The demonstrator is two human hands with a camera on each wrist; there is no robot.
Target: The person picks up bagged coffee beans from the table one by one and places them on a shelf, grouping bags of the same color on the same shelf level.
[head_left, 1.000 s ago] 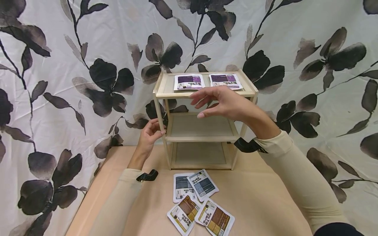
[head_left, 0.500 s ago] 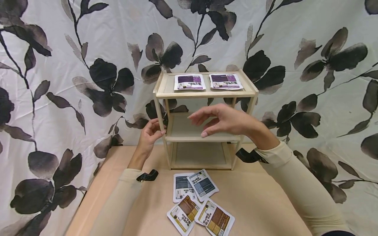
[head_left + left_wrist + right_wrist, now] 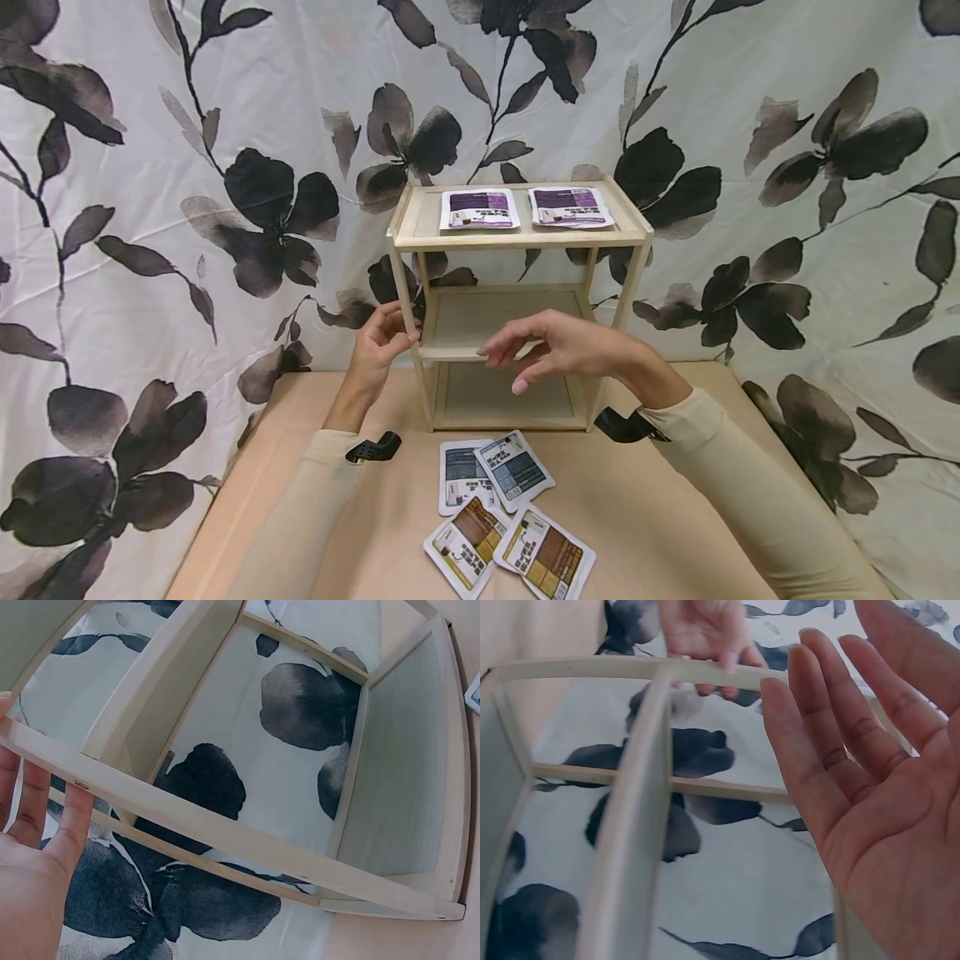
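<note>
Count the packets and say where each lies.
6: left purple packet and right purple packet on the top shelf; on the table, left blue packet and right blue packet, nearer, left brown packet and right brown packet. Others could hide underneath.

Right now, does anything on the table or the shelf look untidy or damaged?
The blue packets and brown packets on the table look untidy: they overlap at different angles, while the purple packets lie side by side on top of the shelf. No damage shows.
</note>
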